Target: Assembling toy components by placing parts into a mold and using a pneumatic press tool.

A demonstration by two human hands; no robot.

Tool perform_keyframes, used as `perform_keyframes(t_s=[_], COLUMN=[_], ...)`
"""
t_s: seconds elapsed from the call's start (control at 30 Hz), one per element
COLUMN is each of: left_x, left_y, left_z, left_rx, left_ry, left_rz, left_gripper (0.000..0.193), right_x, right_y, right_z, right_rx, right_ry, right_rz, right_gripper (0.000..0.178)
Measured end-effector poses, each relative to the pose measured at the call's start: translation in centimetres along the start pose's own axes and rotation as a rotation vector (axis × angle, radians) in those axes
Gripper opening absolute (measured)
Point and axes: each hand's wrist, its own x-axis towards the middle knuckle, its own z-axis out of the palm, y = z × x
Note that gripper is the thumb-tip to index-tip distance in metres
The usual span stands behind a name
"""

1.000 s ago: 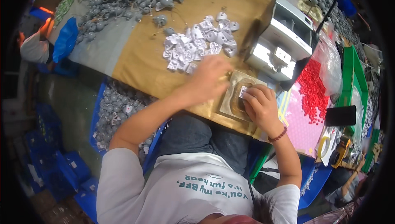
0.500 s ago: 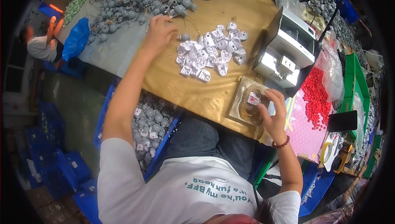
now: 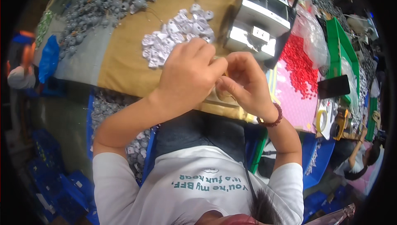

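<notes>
My left hand is closed, its fingers bent down over a hollowed block at the table's near edge. Close against it, my right hand curls its thumb and fingers inward. The fingertips of both meet above the block; whatever they grip is hidden behind the left hand's knuckles. Just beyond my left hand lies a pile of small white plastic housings. Farther left is a heap of grey ball-shaped parts with wires.
A white boxy device stands beyond my right hand. Right of it are red pieces, a black phone, a green tray and a tape roll. A blue bin of grey parts sits below the table's edge. Other people are at both sides.
My left hand has come back from beside the grey parts to meet the right hand over the block. The right fingers have curled in. The whole view has shifted.
</notes>
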Motion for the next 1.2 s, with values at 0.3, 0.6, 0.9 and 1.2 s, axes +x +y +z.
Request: perform_keyframes(t_s=[0.3, 0.6, 0.9, 1.2], left_x=[-6.3, -6.9, -7.3, -5.9], left_y=[0.6, 2.4, 2.2, -0.4], left_z=[4.7, 5.3, 7.4, 6.1], left_rx=[-1.447, -0.857, -0.574, -0.325], left_ry=[-0.593, -0.369, -0.307, -0.355], left_rz=[-0.926, -0.763, -0.595, -0.524], left_gripper=[0.015, 0.042, 0.045, 0.041], right_x=[-3.3, -2.5, -1.6, -2.8], right_y=[1.7, 4.6, 4.5, 4.6], right_z=[-5.1, -4.8, -4.1, -4.4], right_rx=[-0.443, -0.956, -1.312, -1.334], right_ry=[-0.245, -0.09, -0.267, -0.363], right_rz=[-0.058, -0.241, -0.363, -0.382], right_gripper=[0.021, 0.021, 0.03, 0.037])
